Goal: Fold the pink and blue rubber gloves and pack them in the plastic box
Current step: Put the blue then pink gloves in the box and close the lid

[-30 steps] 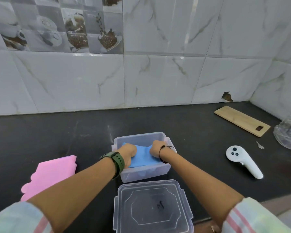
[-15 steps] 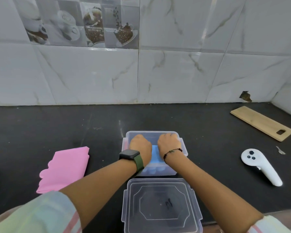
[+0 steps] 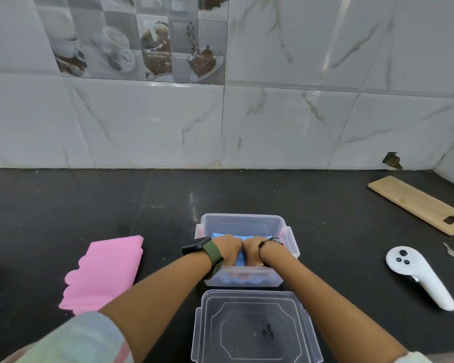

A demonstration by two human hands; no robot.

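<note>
Pressing down side by side inside the plastic box, the left hand and right hand have their knuckles touching and fingers curled onto the blue glove, which lies folded in the box; whether they grip it or only push cannot be told. The pink glove lies folded flat on the black counter, left of the box and apart from it. Just in front of the box rests its clear lid. A white controller and a wooden board lie to the right.
</note>
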